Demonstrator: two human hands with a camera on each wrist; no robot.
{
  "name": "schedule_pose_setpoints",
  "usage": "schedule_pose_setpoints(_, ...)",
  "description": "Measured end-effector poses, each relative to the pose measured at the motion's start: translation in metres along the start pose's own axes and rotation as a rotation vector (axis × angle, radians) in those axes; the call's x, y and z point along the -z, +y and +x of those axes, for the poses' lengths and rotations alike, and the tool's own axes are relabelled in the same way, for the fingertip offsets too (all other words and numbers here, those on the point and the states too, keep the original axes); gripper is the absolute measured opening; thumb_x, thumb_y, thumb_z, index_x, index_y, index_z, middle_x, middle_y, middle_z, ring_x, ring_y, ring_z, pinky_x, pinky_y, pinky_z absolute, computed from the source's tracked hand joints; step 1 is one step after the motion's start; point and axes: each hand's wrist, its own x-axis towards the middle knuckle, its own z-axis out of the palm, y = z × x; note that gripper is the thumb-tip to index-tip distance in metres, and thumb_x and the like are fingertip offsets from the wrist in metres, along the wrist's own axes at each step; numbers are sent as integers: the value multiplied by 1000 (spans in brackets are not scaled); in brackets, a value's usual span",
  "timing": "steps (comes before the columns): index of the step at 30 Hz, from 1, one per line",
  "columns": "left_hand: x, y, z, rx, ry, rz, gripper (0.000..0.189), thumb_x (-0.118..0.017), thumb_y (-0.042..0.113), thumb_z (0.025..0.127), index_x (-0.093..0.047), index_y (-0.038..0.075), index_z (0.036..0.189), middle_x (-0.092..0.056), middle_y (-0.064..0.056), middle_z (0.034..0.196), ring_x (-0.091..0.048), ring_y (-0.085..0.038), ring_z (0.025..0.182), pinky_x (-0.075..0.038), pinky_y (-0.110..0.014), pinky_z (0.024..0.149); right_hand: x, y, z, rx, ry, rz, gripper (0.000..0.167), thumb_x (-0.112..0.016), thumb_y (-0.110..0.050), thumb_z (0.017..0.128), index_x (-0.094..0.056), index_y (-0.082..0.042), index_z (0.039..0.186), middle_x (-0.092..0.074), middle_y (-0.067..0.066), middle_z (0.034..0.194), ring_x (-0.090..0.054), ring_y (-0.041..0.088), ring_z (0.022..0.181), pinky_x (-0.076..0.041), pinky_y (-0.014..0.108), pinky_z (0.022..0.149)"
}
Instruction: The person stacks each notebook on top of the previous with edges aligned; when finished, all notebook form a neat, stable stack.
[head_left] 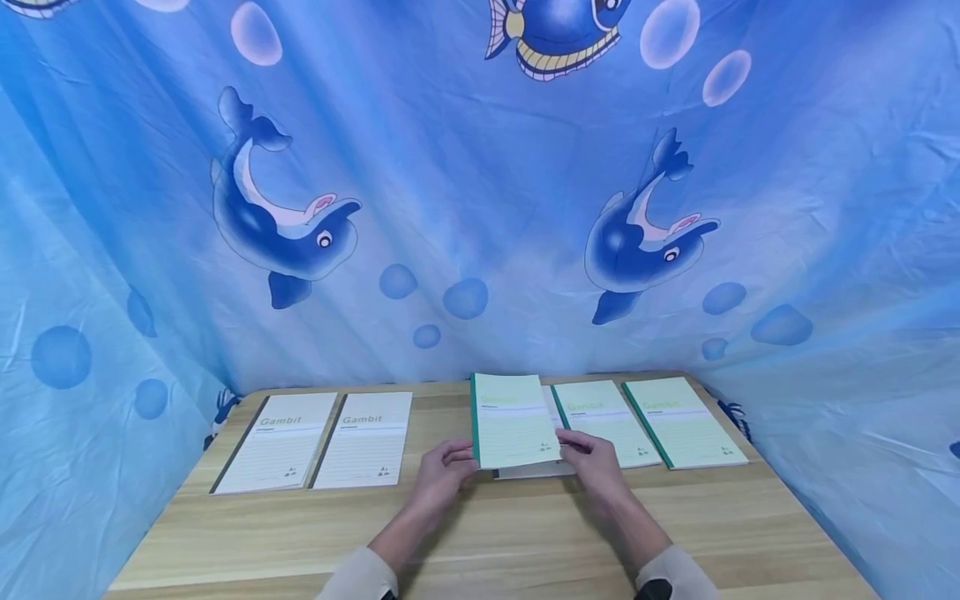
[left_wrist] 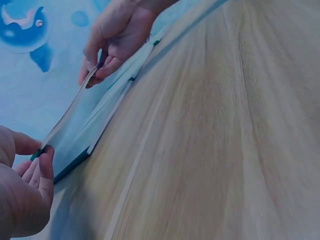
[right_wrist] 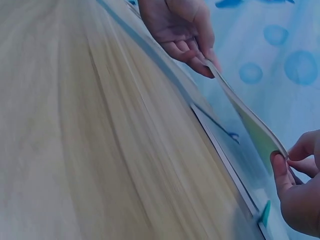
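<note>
A pale green notebook [head_left: 513, 421] with a green spine strip is lifted off the table between both hands. My left hand [head_left: 438, 479] pinches its spine-side edge near the lower corner. With thumb and fingers, my right hand [head_left: 596, 467] pinches the opposite edge. In the right wrist view the raised notebook [right_wrist: 250, 120] bends slightly between the hands. Under it lies another pale notebook [head_left: 532, 472], mostly covered. A second green notebook [head_left: 607, 417] lies just right of it, partly behind my right hand, and a third green notebook [head_left: 686, 421] lies farther right.
Two white notebooks with dark spines, the outer notebook [head_left: 277, 442] and the inner notebook [head_left: 363, 439], lie side by side at the left. All rest on a wooden table [head_left: 517, 542]. A blue curtain [head_left: 465, 208] with sea animals hangs behind the table and along its sides.
</note>
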Motion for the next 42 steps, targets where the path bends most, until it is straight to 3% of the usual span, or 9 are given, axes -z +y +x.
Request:
schedule_pose_setpoints(8, -21, -5, 12, -56, 5, 158, 43, -72, 5, 87, -63, -8, 127, -73, -20, 112, -70, -17, 91, -59, -26, 73, 18, 12, 9, -33, 20, -84, 40, -62, -4, 95, -67, -4, 134, -63, 20, 141, -59, 32, 130, -56, 26, 93)
schedule_pose_setpoints(16, -27, -12, 15, -115, 22, 362, 40, -77, 6, 83, -68, -7, 120, -74, -11, 97, -70, -17, 87, -61, -28, 76, 21, 19, 14, -22, 30, -102, 39, -61, 2, 91, -68, 2, 129, -69, 23, 128, -67, 23, 108, -59, 25, 78)
schedule_pose_setpoints(21, -27, -13, 15, -153, 28, 430, 40, -77, 5, 81, -69, -9, 119, -73, -9, 93, -70, -15, 84, -61, -25, 74, 20, 20, 15, -4, 33, -199, 38, -60, 1, 91, -70, -1, 128, -70, 21, 127, -65, 31, 118, -59, 39, 93)
schedule_pose_setpoints(25, -28, -13, 16, -171, 30, 459, 42, -76, 4, 81, -69, -10, 120, -73, -9, 92, -70, -13, 82, -61, -24, 73, 20, 22, 15, 21, 45, -281, 37, -61, 0, 90, -71, -3, 125, -71, 20, 127, -60, 38, 128, -50, 54, 109)
schedule_pose_setpoints(33, -31, -16, 17, -174, 38, 491, 41, -76, 5, 81, -71, -7, 120, -73, -5, 90, -67, -10, 80, -59, -21, 70, 19, 24, 13, 70, 62, -400, 35, -61, 1, 90, -73, -1, 123, -73, 20, 124, -63, 39, 124, -50, 56, 107)
schedule_pose_setpoints(42, -29, -16, 18, -209, 47, 516, 38, -76, 4, 82, -72, -6, 119, -74, -6, 91, -70, -13, 82, -62, -24, 74, 18, 24, 12, 88, 66, -440, 35, -62, 0, 89, -74, -3, 122, -72, 21, 126, -62, 41, 128, -51, 58, 107)
